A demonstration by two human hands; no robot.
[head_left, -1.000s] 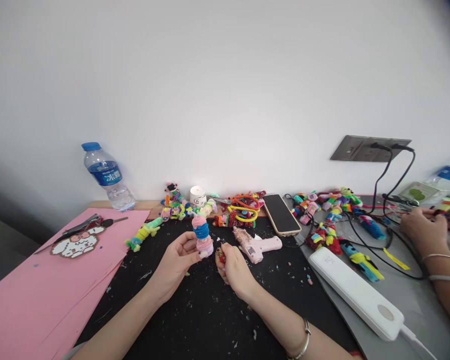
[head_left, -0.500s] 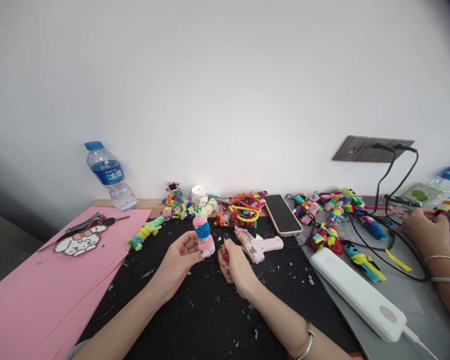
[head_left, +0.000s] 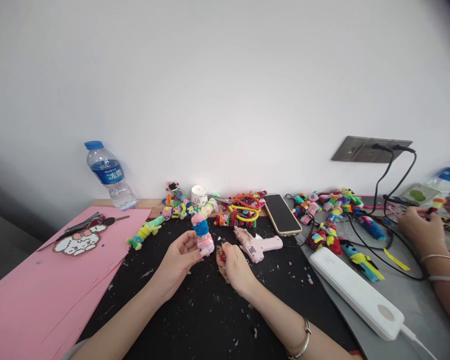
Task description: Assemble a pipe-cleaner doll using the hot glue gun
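Note:
My left hand is closed, holding upright a fuzzy pink and blue pipe-cleaner figure by its lower part. Wrapped in the fingers of my right hand is a small red object; most of it is hidden, so its kind does not show. A small gap separates that object from the figure. Just beyond my right hand a pink glue gun lies on its side, its nozzle end crusted. Both hands are above a black mat scattered with small scraps.
Pink sheets, a water bottle and a yellow-green pipe-cleaner figure are on the left. Behind stand a paper cup, orange-and-yellow-handled scissors and a phone. Right are a white power strip, cables and a co-worker's hand.
The figure in my left hand has tilted and turned slightly. My right hand has shifted slightly left, the red object with it. At the right, the co-worker's other hand now shows.

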